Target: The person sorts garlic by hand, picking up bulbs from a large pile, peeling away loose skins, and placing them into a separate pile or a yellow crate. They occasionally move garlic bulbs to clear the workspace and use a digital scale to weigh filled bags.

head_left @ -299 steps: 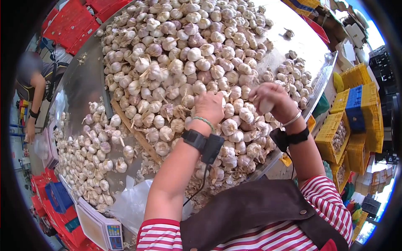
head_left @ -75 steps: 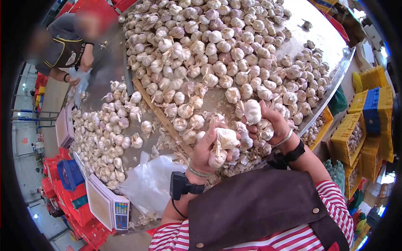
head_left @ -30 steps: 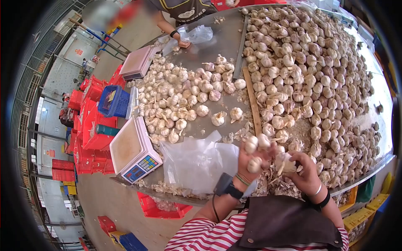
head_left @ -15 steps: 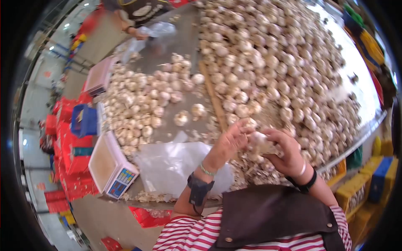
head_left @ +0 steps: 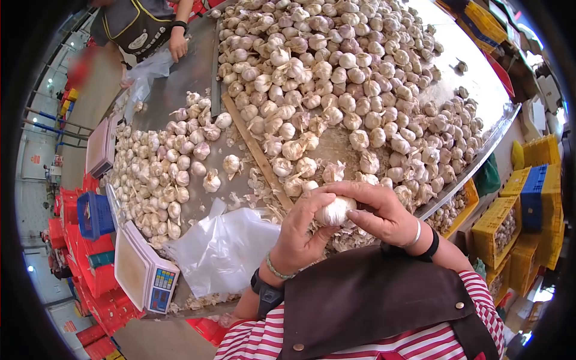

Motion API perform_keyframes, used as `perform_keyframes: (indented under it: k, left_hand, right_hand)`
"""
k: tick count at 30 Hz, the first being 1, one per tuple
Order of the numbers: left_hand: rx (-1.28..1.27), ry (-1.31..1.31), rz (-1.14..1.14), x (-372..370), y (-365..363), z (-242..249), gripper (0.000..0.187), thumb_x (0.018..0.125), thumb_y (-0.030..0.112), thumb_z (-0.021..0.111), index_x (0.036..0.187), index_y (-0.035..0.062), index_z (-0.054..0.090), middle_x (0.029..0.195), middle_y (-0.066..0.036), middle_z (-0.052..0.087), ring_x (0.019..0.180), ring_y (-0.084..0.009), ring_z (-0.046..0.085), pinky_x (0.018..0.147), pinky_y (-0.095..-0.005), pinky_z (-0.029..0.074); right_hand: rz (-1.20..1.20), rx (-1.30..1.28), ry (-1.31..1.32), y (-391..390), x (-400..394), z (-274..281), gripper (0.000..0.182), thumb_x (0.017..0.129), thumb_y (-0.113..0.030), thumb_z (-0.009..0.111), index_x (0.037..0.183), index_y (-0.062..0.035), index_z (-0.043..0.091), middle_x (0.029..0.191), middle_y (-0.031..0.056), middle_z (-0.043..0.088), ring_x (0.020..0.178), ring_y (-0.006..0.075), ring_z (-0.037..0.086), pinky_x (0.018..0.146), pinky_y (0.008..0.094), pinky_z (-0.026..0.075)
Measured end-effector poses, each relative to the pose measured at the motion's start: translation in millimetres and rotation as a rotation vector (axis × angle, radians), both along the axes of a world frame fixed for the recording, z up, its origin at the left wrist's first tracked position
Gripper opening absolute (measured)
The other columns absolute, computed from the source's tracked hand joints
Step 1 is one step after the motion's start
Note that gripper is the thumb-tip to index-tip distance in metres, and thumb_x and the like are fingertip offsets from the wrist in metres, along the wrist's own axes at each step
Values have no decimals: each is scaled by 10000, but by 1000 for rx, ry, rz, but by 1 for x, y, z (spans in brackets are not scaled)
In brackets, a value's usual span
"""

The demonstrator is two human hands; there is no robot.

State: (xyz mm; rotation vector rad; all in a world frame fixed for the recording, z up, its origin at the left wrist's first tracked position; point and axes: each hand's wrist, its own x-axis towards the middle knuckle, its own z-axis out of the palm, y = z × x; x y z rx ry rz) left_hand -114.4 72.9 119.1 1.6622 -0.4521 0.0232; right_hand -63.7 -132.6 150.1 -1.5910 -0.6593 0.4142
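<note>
Steel table [head_left: 180,96] heaped with garlic, both hands' fingers now clamped on one garlic bulb [head_left: 335,211], earlier handfuls gone

The left hand [head_left: 300,237] and right hand [head_left: 381,213] partly hide the garlic bulb [head_left: 334,211].

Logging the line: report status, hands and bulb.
Left hand and right hand both gripping one garlic bulb. Held over table edge. Nothing in the way.
</note>
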Motion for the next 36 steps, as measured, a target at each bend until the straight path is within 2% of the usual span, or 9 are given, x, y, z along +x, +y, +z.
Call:
perform_keyframes:
  k: [6, 9, 11, 13, 14, 15, 18, 30, 36]
  left_hand:
    - [286, -200, 51, 5, -22, 14, 425, 867, 119, 691, 1243, 5, 528, 1237, -193, 565, 1062, -288, 613, 929, -342, 469]
    - [293, 71, -52, 15, -30, 40, 476, 860, 222, 709, 1249, 10, 534, 1304, -201, 516, 1160, -295, 555, 967, -386, 439]
    - [69, -154, -192, 33, -31, 72, 580, 864, 422, 668, 1278, 40, 532, 1336, -222, 485, 1252, -343, 478, 1023, -423, 390]
    - [-633, -142, -765, 36, -70, 102, 1121, 699, 908, 358, 1206, -78, 523, 1387, -276, 394, 1287, -377, 391, 1071, -470, 297]
    - [-1308, 317, -555, -25, -108, 137, 996, 726, 838, 470, 1023, -104, 602, 1244, -273, 501, 1242, -402, 441, 1042, -493, 339]
    - [-1231, 115, -873, -8, -88, 145, 1119, 758, 795, 507, 1297, -184, 439, 1417, -270, 319, 1273, -310, 381, 1087, -397, 288]
    - [-1362, 268, -1169, -32, -107, 154, 1105, 759, 777, 519, 1303, -181, 427, 1403, -267, 332, 1260, -299, 390, 1076, -388, 297]
    - [-1401, 493, -1351, -72, -132, 138, 1057, 765, 705, 567, 1328, -171, 383, 1348, -254, 383, 1210, -254, 427, 1031, -351, 333]
    - [-1441, 540, -1363, -80, -123, 129, 1038, 767, 669, 590, 1340, -166, 361, 1321, -248, 409, 1185, -232, 445, 1009, -332, 351]
  right_hand:
    - [-123, 17, 439, -17, -16, -13, 374, 896, -93, 553, 1253, 18, 567, 1085, 64, 657, 966, 115, 606, 807, 265, 497]
    - [-274, 261, 622, -39, -22, -24, 373, 886, -51, 516, 1248, 18, 570, 1121, 85, 651, 994, 148, 624, 860, 295, 509]
    - [-345, 530, 722, -64, -30, -23, 382, 886, -76, 491, 1246, 34, 557, 1130, 121, 647, 1008, 200, 639, 876, 322, 519]
    - [-436, 346, 563, -89, -38, -21, 411, 878, -112, 464, 1244, 62, 535, 1126, 146, 647, 1006, 231, 647, 871, 339, 530]
    - [-473, 447, 603, -102, -44, -26, 445, 886, -187, 477, 1263, 47, 507, 1128, 179, 637, 984, 266, 654, 842, 357, 544]
    - [-512, 551, 643, -114, -51, -30, 487, 894, -262, 490, 1282, 32, 480, 1130, 211, 628, 961, 300, 662, 813, 375, 558]
    - [-739, 589, 607, -133, -79, -39, 466, 891, -260, 483, 1262, 21, 486, 1120, 217, 630, 929, 296, 665, 837, 381, 550]
    - [-865, 678, 619, -163, -135, -45, 457, 854, -184, 470, 1253, 36, 497, 1108, 170, 630, 961, 295, 649, 842, 414, 543]
    - [-866, 648, 599, -159, -135, -55, 458, 870, -268, 471, 1249, -13, 511, 1102, 161, 646, 932, 258, 659, 732, 330, 554]
